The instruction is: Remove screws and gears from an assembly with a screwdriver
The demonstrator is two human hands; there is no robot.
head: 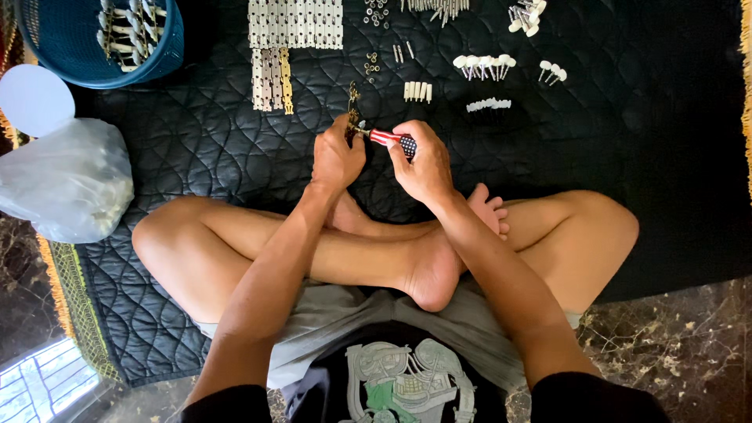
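Right hand around screwdriver, tip seemingly leftward.

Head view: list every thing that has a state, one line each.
left hand: closed, pinching a small metal part
right hand: closed on a red-handled screwdriver, tip at the part
blue basket: upright, parts inside
plastic bag: lying bunched, contents unclear
white strips: laid flat in rows

Clear plastic bag, left edge.
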